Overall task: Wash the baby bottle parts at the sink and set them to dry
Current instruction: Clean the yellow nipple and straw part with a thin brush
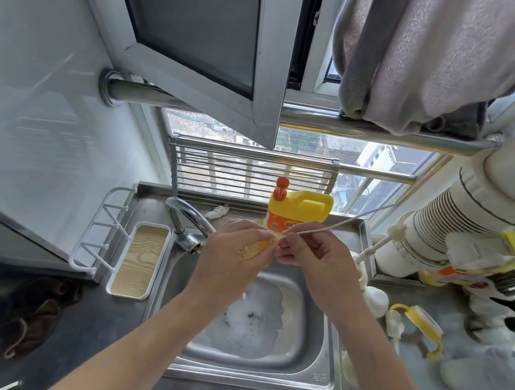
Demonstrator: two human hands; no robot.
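Above the steel sink point(326, 354), my left hand point(230, 255) grips a small translucent yellow bottle part point(255, 249). My right hand point(316, 255) pinches a thin white straw brush point(335, 224) whose tip goes into that part; its long wire handle runs up to the right. Foamy water point(252, 321) lies in the sink basin. On the counter to the right sit a yellow handled bottle collar point(417, 323), a white nipple-like part point(375, 299) and a white bottle brush point(378, 244).
A chrome faucet point(188, 222) curves over the sink's left rear. A yellow detergent jug point(299, 210) stands behind the hands. A white tray with wood-grain base point(139, 260) and wire rack point(100, 229) sit left. Cloths and a white pipe point(470, 217) crowd the right side.
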